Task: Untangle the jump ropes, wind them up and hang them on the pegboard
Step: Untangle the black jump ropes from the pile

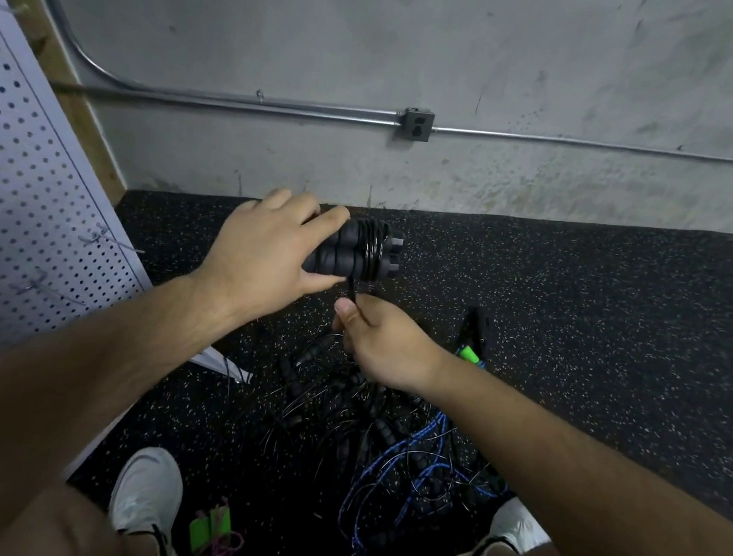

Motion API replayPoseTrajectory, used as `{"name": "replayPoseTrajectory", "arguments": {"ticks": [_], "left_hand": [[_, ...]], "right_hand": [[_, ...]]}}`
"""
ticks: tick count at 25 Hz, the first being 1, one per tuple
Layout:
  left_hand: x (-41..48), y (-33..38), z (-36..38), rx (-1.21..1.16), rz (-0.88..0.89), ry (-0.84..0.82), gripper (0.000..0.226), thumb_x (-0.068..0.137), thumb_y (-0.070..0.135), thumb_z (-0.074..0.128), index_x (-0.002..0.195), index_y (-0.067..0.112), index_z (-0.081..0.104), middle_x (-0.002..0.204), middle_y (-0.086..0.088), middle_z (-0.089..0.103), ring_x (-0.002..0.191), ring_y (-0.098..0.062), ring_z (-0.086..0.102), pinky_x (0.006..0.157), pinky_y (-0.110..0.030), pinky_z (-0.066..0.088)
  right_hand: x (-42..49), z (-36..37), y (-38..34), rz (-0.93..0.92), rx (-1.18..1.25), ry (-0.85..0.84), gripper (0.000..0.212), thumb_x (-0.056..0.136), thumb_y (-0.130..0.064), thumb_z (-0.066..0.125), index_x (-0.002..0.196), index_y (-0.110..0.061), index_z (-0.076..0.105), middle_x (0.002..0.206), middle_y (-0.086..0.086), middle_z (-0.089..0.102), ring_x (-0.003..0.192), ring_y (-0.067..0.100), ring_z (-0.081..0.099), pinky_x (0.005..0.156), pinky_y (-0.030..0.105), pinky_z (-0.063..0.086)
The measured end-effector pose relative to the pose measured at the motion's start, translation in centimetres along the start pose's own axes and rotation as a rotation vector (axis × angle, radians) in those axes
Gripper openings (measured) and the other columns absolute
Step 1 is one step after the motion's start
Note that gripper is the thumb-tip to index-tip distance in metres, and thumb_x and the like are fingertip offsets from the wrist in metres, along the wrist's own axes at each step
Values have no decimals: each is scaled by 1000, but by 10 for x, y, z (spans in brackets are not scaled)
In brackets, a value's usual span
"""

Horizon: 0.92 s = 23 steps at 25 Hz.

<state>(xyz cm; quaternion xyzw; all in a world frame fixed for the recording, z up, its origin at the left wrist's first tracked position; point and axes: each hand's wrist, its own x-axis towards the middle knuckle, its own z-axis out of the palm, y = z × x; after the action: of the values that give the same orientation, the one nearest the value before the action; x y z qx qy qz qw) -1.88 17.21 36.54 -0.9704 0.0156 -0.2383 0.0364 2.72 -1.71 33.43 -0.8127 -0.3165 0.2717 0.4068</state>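
Left grip [261, 261]: fingers curled round two black handles [353, 253], held side by side.
Cord [373, 246]: black, wound in loops round the handles just beyond the left grip's fingertips; one strand drops to the right grip.
Right grip [382, 341]: just below the handles, thumb and fingers pinching the cord.
Tangle [383, 439]: black and blue ropes on the floor, beneath the right grip.
Pegboard [22, 193]: left of the left grip, well apart.

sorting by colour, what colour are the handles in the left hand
Black handles, black cord wound round them; head view.
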Motion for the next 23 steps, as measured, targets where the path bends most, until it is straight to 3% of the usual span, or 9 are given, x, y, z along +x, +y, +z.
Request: {"name": "replayPoseTrajectory", "arguments": {"ticks": [6,11,15,19,23], "left_hand": [[4,-17,10,63,4,-43,72,78,56,73,137,17,57,107,-8,63,97,-33,57,73,-45,50],[1,-11,18,87,108,-147,74,78,63,69,138,21,55,109,-6,62,98,-29,56,74,-42,48],[-8,7,22,3,291,-165,70,78,67,59,132,22,59,102,0,62,90,-23,56,68,-39,51],[-14,26,9,-190,326,-192,71,79,67,63,134,23,57,103,6,58,91,-16,50,72,-38,53],[-18,28,-13,-376,266,-258,79,83,64,61,148,25,41,119,9,51,113,-11,46,100,-31,44]], "right_hand": [[-33,-29,-46,15,-167,-55,39,107,-41,39,86,-19,63,69,3,58,53,14,51,49,28,42],[-36,-69,-59,-44,-356,92,32,106,-33,47,91,-15,68,57,-8,52,40,2,43,42,22,33],[-20,-86,-41,-157,-604,214,27,102,-40,55,92,-19,69,71,-9,59,61,1,51,55,26,37],[-6,-108,-10,-197,-452,194,17,96,-39,65,97,-22,70,83,-7,67,77,10,61,70,31,48],[15,-99,18,-305,-130,149,12,98,-22,62,98,-10,65,90,-4,66,84,10,61,82,28,50]]}}
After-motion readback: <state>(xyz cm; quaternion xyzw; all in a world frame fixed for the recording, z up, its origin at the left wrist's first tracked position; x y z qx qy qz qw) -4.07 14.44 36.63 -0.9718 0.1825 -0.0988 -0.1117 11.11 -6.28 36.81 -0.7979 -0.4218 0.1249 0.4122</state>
